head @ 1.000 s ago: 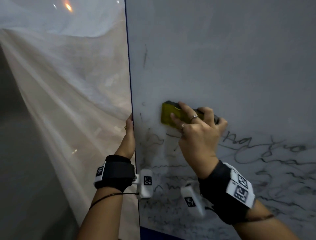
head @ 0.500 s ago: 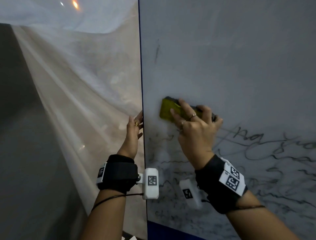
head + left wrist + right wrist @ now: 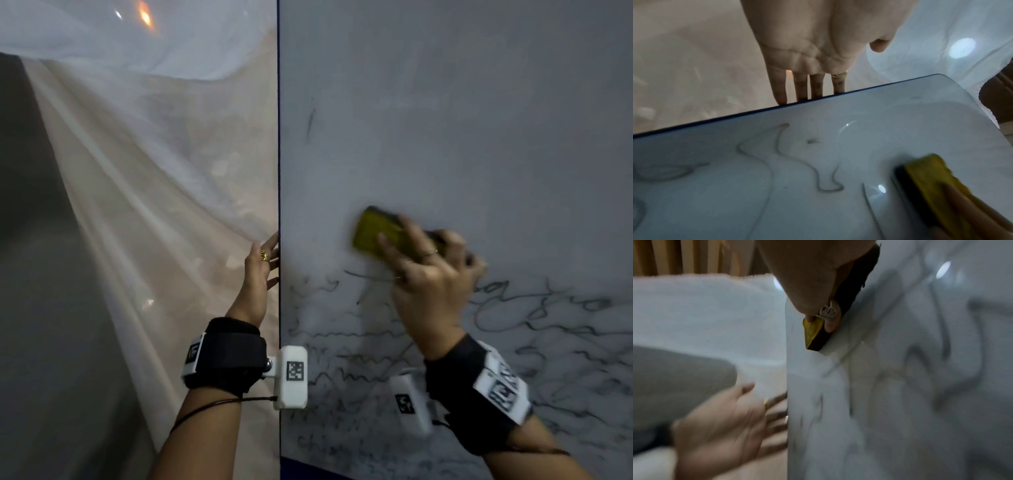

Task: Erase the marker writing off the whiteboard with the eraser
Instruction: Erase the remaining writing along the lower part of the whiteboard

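Note:
The whiteboard [image 3: 462, 137] stands upright and fills the right of the head view; its upper part is wiped, while black marker scribbles [image 3: 548, 325] cover the lower part. My right hand [image 3: 428, 274] grips a yellow eraser [image 3: 371, 231] with a black felt face and presses it flat on the board just above the writing. The same eraser [image 3: 931, 178] shows in the left wrist view and the eraser [image 3: 813, 331] in the right wrist view. My left hand [image 3: 262, 270] is at the board's left edge [image 3: 279, 205], fingers [image 3: 799, 87] straight and reaching behind it.
A pale sheet or curtain [image 3: 154, 188] hangs to the left behind the board. A dark grey surface [image 3: 34, 274] runs along the far left. A blue strip [image 3: 308, 471] edges the board's bottom.
The eraser and my right hand have slid to the right across the board, blurred by motion. My left hand has loosened from the board's edge and its fingers have straightened.

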{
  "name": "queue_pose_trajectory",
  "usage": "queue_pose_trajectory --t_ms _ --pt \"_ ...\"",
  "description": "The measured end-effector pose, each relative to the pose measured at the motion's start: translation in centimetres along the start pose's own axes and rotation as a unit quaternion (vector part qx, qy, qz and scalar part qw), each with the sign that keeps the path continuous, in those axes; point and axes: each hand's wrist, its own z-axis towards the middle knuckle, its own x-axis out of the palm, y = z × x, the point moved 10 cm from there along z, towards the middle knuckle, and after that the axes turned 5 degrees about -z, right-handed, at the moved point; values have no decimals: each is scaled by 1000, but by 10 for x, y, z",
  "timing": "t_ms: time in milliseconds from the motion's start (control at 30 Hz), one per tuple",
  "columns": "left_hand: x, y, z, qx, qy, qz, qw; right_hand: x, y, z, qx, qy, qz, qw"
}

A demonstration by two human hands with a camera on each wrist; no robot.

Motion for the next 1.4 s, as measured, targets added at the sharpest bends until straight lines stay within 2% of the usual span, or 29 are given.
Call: queue_pose_trajectory --t_ms 67,133,267,367,500,600,667,767,833,900,967,1033,1067,1100,1167,1233,1333,1400 --pt "4 -1 -2 8 -1 6 1000 -11 -20 7 45 -19 -7 999" --pt "10 -1 -4 17 -4 4 1000 -7 -14 1 57 -12 -17 998" --pt "18 0 0 61 -41 29 997 24 23 -39 -4 59 -25 998" --pt "14 17 9 68 -55 36 996 23 11 -48 -32 83 -36 995" --pt "12 20 18 67 -37 22 997 -10 -38 -25 39 39 -62 997" --pt "10 21 18 68 -42 16 997 -17 -43 -15 82 13 -63 995" --pt "11 21 18 77 -41 14 996 -3 -18 -23 57 21 -43 997" --pt "11 27 22 66 -32 12 997 25 29 -57 -40 75 -35 996" --pt "11 31 21 47 -31 14 998 32 31 -65 -79 97 -35 991" --pt "12 24 17 55 -42 28 997 23 12 -49 -73 81 -34 993" --pt "14 10 10 81 -68 56 993 4 -19 -23 -23 42 -49 998" --pt "20 1 -2 88 -110 143 980 -14 -48 -2 44 6 -66 997" --pt "24 -6 -13 102 -130 215 963 -19 -52 2 68 -5 -71 995" --pt "33 -17 -26 146 -136 283 938 -19 -49 1 75 -6 -71 995" --pt "59 -35 -46 260 -97 369 887 -5 -24 -16 42 19 -53 998" --pt "73 -39 -51 312 -69 407 856 15 4 -48 -31 56 -44 997" --pt "77 -41 -43 288 -56 412 863 29 7 -85 -97 101 -58 988" --pt "79 -38 -38 270 -54 427 861 23 -6 -82 -111 100 -59 987"
